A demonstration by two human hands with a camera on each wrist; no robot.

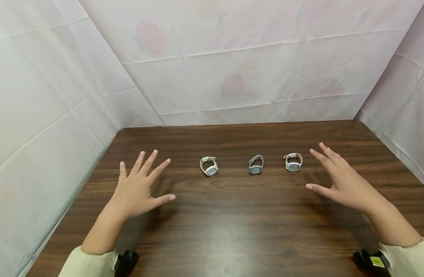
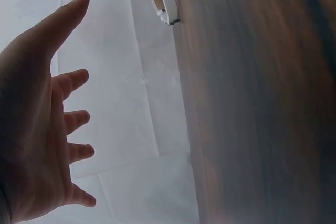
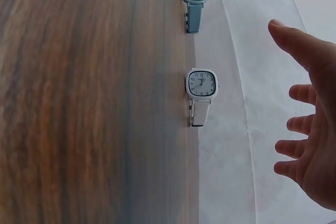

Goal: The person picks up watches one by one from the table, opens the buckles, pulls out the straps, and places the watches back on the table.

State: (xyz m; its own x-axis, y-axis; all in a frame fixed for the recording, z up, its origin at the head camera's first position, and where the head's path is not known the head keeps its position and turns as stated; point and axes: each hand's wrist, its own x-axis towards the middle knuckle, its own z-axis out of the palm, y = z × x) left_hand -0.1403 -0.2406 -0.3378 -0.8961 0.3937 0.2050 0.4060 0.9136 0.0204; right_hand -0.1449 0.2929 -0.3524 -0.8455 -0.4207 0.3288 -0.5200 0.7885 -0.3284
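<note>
L hand (image 1: 134, 192) spread wide, nearest the L white watch (image 1: 212, 171); R hand (image 1: 347, 182) also wide, near the R white watch (image 1: 293, 167). Grey-blue watch (image 1: 256, 169) sits betw. them. All 3 w/ straps looped, on brown wood-grain surface (image 1: 226, 223); pale cloth (image 1: 253, 61) w/ faded pink prints behind.

Pale patterned cloth (image 1: 198, 88) borders a brown table (image 1: 274, 223).

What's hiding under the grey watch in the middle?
Brown wooden table shows all around the grey watch, with a white watch on one side and a cream-strapped watch on the other. Whatever is right underneath is covered, so I can't tell.
</note>
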